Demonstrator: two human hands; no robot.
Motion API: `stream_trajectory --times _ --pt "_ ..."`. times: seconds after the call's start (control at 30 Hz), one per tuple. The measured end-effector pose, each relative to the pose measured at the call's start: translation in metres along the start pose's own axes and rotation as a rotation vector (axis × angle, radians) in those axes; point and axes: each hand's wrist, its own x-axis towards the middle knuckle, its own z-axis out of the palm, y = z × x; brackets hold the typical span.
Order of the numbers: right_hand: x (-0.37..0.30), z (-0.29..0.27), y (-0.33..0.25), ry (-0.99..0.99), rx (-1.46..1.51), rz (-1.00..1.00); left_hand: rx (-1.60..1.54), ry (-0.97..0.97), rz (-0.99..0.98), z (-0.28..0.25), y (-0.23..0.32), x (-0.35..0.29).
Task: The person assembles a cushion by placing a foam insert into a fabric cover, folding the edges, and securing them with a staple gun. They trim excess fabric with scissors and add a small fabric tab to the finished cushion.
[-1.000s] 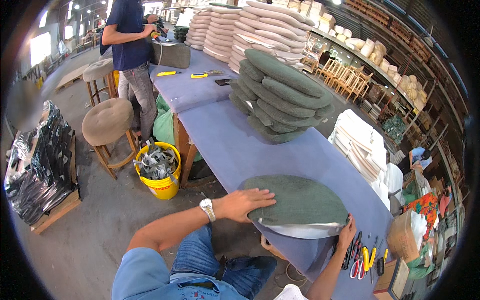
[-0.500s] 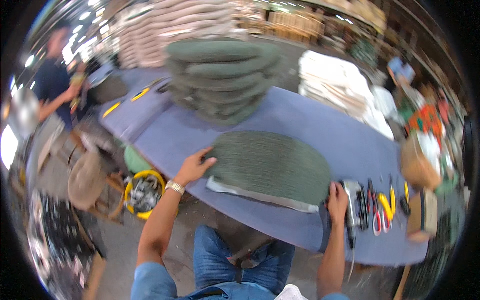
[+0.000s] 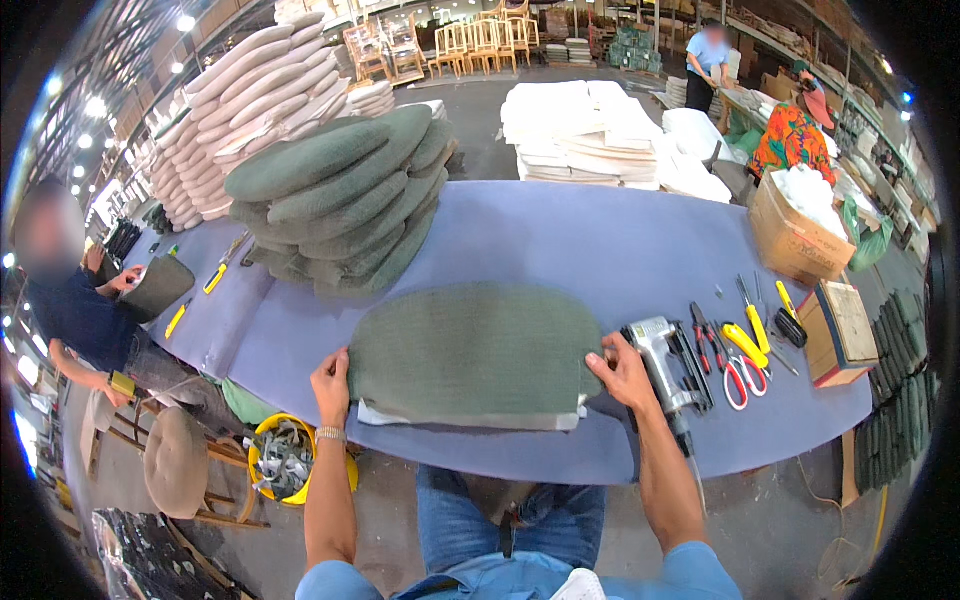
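A dark green upholstered seat cushion [image 3: 475,350] lies on the blue-covered table [image 3: 520,230] before me, with a strip of white material showing along its near edge. My left hand [image 3: 332,385] pinches its left edge, thumb on the side. At its right edge, my right hand [image 3: 622,372] grips the cushion with thumb and fingers. Just right of that hand lies a metal staple gun [image 3: 668,365], a hose at its handle end. Farther back on the left rises a stack of similar green cushions [image 3: 340,195].
Pliers [image 3: 707,335], red-and-white scissors [image 3: 742,382] and yellow-handled tools [image 3: 752,315] lie right of the staple gun. Cardboard boxes [image 3: 800,235] stand beyond them. A yellow bucket [image 3: 262,468] of scraps is at lower left. A co-worker [image 3: 80,310] handles a cushion at far left.
The view has turned rightward and steadied. The cushion now lies squarer to me, with my hands on its opposite side edges. The green stack appears farther left.
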Motion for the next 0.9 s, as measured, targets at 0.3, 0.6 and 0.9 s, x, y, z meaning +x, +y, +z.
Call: stream_trajectory --times 0.3,0.6,0.9 --pt "-0.152 0.015 -0.036 0.351 -0.007 0.143 0.185 0.114 0.059 -0.02 0.021 -0.098" --pt "-0.232 0.005 -0.058 0.547 -0.005 0.184 0.523 -0.093 0.208 -0.019 0.047 -0.128" --pt "-0.245 0.053 -0.075 0.285 0.311 0.405 0.767 -0.71 0.764 0.059 0.146 -0.156"
